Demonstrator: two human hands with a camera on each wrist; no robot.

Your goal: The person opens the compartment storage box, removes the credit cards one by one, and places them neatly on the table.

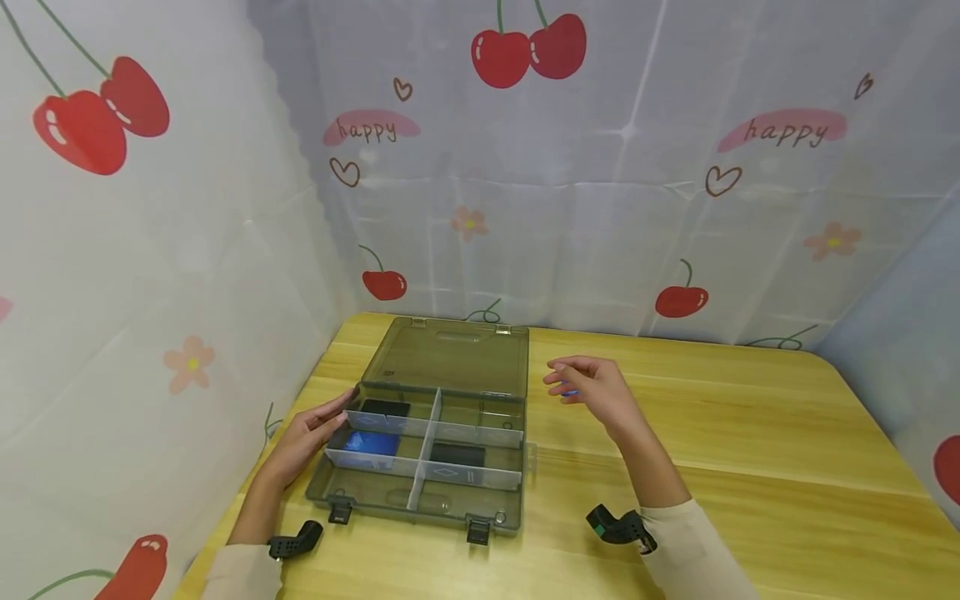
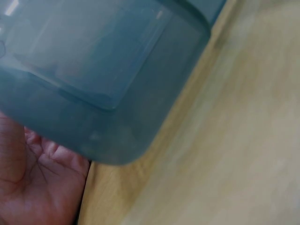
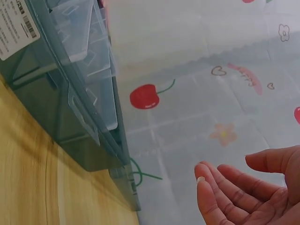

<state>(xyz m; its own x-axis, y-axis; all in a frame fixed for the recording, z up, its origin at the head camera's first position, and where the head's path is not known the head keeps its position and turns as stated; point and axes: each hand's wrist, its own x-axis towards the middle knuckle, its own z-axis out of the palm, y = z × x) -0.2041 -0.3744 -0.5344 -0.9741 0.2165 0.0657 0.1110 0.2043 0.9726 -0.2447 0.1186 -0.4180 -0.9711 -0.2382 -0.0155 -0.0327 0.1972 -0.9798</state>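
An open, smoky see-through compartment box (image 1: 468,504) lies on the table, its lid (image 1: 450,354) folded back. My left hand (image 1: 300,442) rests along its left side with fingers extended at the rim; in the left wrist view the palm (image 2: 51,187) shows below the box corner (image 2: 122,136). A shiny blue flat item (image 1: 371,443) lies in the left middle compartment, dark flat items (image 1: 386,408) in the left back and right middle ones. My right hand (image 1: 600,396) hovers right of the box, fingers loosely bent. A bit of blue (image 1: 568,390) shows between its fingers; the right wrist view shows the palm bare.
Frosted dividers (image 1: 472,475) split the box and stand above its wall. Two dark latches (image 1: 478,530) hang at its front edge. The wooden table (image 1: 750,433) extends to the right. A cherry-print curtain (image 1: 570,225) encloses the back and sides.
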